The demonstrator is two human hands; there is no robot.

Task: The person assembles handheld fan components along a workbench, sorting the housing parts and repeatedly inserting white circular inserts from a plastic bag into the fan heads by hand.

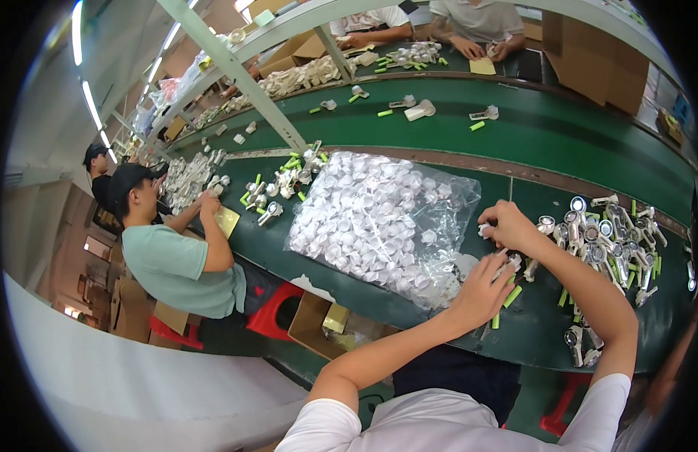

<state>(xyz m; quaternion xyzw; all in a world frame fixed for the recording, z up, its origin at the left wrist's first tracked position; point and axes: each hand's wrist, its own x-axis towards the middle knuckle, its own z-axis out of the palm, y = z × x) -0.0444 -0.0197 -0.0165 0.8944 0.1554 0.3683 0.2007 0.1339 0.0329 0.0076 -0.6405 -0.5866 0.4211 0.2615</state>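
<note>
My right hand (511, 228) is closed, with a small white plastic piece (485, 230) pinched in its fingertips beside the bag's right edge. Just below it, my left hand (481, 292) bends its fingers over something mostly hidden, and a bit of a pale part shows by the fingertips. Bright green cylinders (512, 297) lie beside the left fingers. A large clear plastic bag (460, 197) full of white cup-like pieces (364, 218) spreads to the left of both hands. On the right, next to my right forearm, is a heap of silver-and-white handled parts with round lens-like heads (590, 232).
A green conveyor belt (439, 139) runs behind the worktop, with scattered parts on it. A metal frame post (247, 87) rises at left. A person in a green shirt (179, 267) works at left; others sit across. Below the edge are a cardboard box (307, 324) and red stool (270, 313).
</note>
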